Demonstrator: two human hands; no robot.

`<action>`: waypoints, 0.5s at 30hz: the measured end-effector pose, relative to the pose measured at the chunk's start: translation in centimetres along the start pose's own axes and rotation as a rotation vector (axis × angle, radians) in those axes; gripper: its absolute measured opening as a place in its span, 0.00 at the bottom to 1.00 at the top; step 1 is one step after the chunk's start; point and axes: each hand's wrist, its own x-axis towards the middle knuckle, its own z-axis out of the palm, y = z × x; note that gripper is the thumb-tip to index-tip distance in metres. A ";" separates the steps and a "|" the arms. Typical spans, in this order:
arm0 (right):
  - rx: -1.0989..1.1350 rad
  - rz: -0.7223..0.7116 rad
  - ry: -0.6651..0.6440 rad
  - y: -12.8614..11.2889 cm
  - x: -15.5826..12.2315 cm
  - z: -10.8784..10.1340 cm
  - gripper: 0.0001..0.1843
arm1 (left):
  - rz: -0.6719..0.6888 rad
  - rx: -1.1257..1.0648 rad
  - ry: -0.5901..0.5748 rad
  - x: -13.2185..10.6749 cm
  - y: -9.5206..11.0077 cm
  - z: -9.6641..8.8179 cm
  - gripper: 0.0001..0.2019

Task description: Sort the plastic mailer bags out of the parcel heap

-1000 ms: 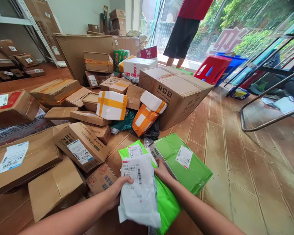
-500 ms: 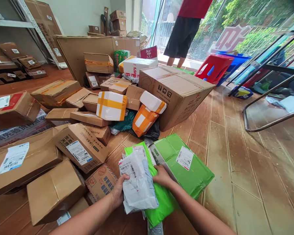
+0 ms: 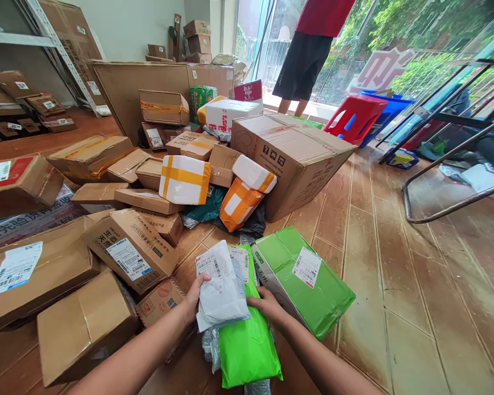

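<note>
My left hand (image 3: 194,296) is closed on the left edge of a white plastic mailer bag (image 3: 222,299) with a printed label, its thumb on top. Partly beneath that bag lies a bright green mailer bag (image 3: 249,351), also labelled at its upper end. My right hand (image 3: 267,306) grips the green mailer's right edge, close to the white one. Bubble-wrapped packaging (image 3: 211,348) shows under both bags. Just right of my right hand sits a large green box (image 3: 308,307) with a white label.
Cardboard boxes (image 3: 86,323) are heaped on the left. A big carton (image 3: 292,148) and an orange parcel (image 3: 241,203) lie ahead on the wooden floor. A person in dark shorts (image 3: 302,66) stands by the window. Right are a red stool (image 3: 356,118) and a metal-framed chair (image 3: 407,203).
My left hand has shifted the white mailer up and left, uncovering more of the green mailer. The green mailer's lower end has swung left, and bubble wrap now shows beside it.
</note>
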 end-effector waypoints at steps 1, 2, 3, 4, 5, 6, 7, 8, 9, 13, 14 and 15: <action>-0.008 -0.013 0.056 0.1 0.3 -0.2 0.23 | 0.004 0.014 0.013 0.2 0.3 -0.1 0.21; -0.009 -0.026 0.107 0.2 0.4 -0.4 0.23 | 0.005 0.028 0.021 0.3 0.5 -0.3 0.21; -0.001 -0.031 0.139 0.3 0.5 -0.4 0.25 | 0.005 0.038 0.023 0.5 0.6 -0.4 0.21; 0.023 -0.028 0.142 0.4 0.5 -0.4 0.27 | 0.005 0.045 0.022 0.6 0.7 -0.5 0.20; 0.060 -0.014 0.113 0.4 0.4 -0.4 0.28 | 0.007 0.050 0.018 0.6 0.8 -0.7 0.20; 0.109 0.007 0.061 0.4 0.3 -0.2 0.30 | 0.010 0.053 0.016 0.7 0.8 -0.7 0.19; 0.163 0.032 -0.001 0.3 0.1 -0.1 0.30 | 0.016 0.055 0.016 0.7 0.8 -0.7 0.18; 0.216 0.056 -0.062 0.1 -0.1 -0.1 0.30 | 0.024 0.056 0.019 0.8 0.7 -0.6 0.18; 0.264 0.075 -0.112 0.0 -0.2 -0.1 0.30 | 0.030 0.059 0.024 0.7 0.6 -0.5 0.17; 0.378 0.144 -0.206 0.1 -1.4 -1.3 0.27 | 0.061 0.085 0.056 -0.4 -1.5 0.4 0.14; 0.391 0.176 -0.214 0.6 -2.0 -1.8 0.25 | 0.063 0.090 0.064 -0.9 -2.5 0.5 0.14; 0.400 0.217 -0.220 1.3 -2.8 -2.1 0.22 | 0.072 0.096 0.081 -1.5 -3.7 0.2 0.14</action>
